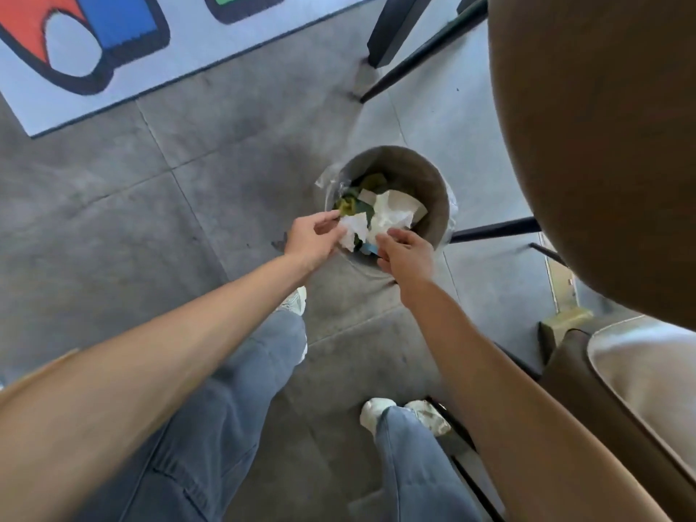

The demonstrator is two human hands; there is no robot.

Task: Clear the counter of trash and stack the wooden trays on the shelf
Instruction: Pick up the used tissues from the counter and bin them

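Both hands hover over the trash bin (433, 182). The left hand (312, 237) pinches crumpled white paper (352, 229). The right hand (408, 254) hangs loosely open, empty.

Both hands over trash bin (422, 175), left hand (312, 239) pinching crumpled paper (352, 231), right hand (408, 254) loose

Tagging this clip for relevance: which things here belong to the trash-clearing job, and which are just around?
Part of the job:
- left hand, pinching crumpled paper
- right hand, over the bin, grip unclear
- trash bin with its clear liner, already holding paper and wrappers

Just around:
- rug
- brown chair back
- black table legs
- tiled floor
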